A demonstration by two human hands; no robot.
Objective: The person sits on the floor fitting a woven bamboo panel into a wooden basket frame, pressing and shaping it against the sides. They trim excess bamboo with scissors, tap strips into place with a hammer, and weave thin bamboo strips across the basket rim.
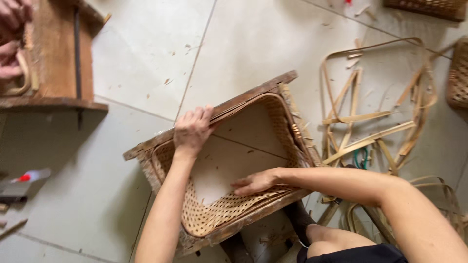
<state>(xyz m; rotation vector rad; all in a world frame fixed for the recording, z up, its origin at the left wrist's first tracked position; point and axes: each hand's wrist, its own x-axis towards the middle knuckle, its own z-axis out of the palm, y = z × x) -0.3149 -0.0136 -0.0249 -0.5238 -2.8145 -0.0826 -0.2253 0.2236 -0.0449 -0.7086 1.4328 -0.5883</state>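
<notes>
A square wooden frame mould [253, 92] lies tilted on the tiled floor with a woven bamboo basket wall [219, 212] fitted inside it; the bottom is open and floor tile shows through. My left hand [193, 129] grips the far rim of the frame and weave. My right hand [256, 182] lies flat with fingers spread on the inside of the near woven wall, pressing it against the frame.
Loose bamboo strips and bent hoops [370, 122] lie to the right. Woven baskets [458, 73] sit at the top right. Another wooden frame [58, 53] at top left has another person's hands [12, 39] on it. A small tool [24, 182] lies at left.
</notes>
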